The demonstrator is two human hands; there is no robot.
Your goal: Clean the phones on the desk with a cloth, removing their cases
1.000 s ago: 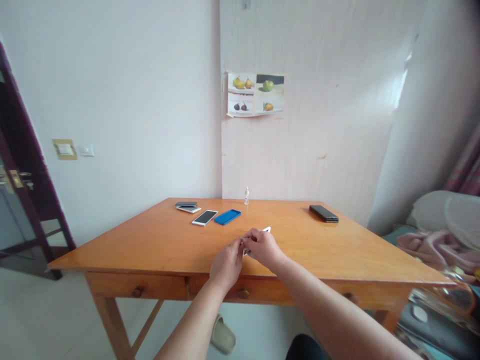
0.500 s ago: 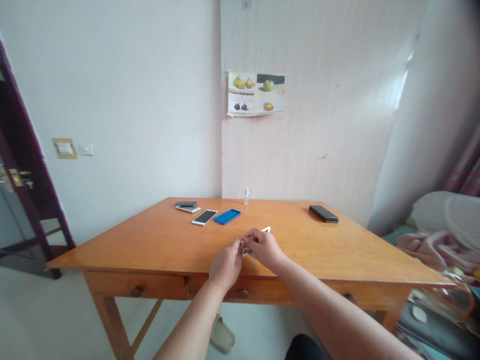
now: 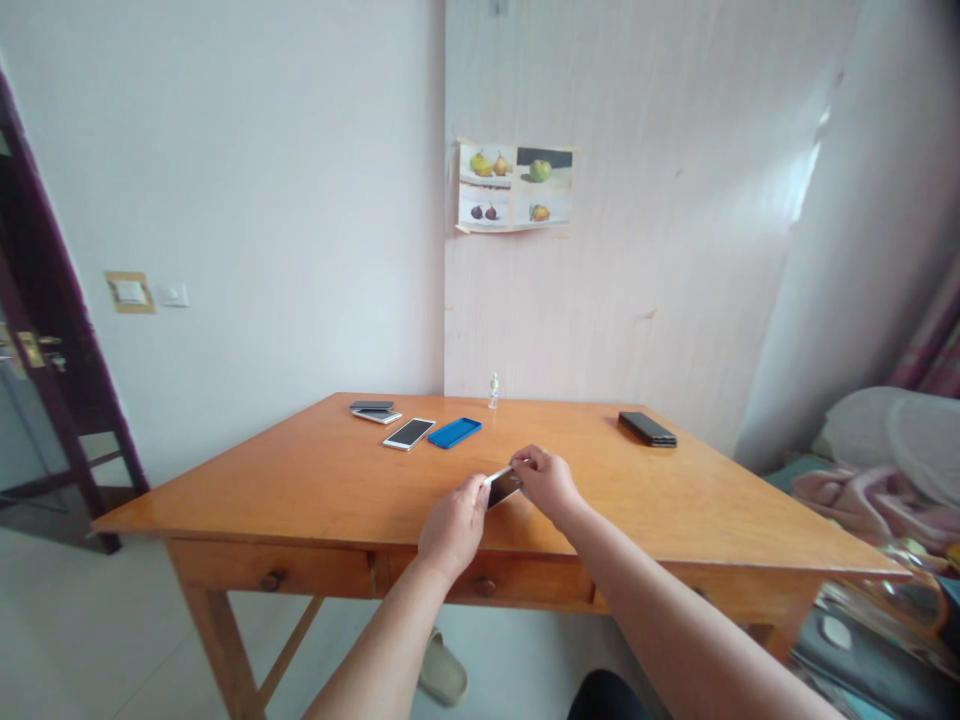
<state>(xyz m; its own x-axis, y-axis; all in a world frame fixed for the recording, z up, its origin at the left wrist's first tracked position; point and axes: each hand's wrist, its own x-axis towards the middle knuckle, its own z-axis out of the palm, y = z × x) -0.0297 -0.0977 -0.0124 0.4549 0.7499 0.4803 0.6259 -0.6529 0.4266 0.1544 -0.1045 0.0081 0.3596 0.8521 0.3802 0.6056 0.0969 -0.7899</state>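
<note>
A white phone with a dark screen [image 3: 503, 487] is held tilted above the near middle of the table. My left hand [image 3: 454, 522] grips its left end, with the fingers closed. Closed round the phone's upper right end is my right hand [image 3: 549, 485]; its fingertips hide that corner. Beyond my hands lies a blue phone case [image 3: 455, 433], hollow side up. Just left of the case, a white-framed phone [image 3: 409, 433] rests screen up.
The wooden table [image 3: 300, 490] has drawers along its front. Two stacked phones [image 3: 375, 411] lie at the back left. A small bottle [image 3: 493, 391] stands by the wall. A black stack of phone-like slabs [image 3: 646, 428] is at the right.
My right hand has slid right and slightly up along the phone, uncovering its dark screen. My left hand has stayed almost in place.
</note>
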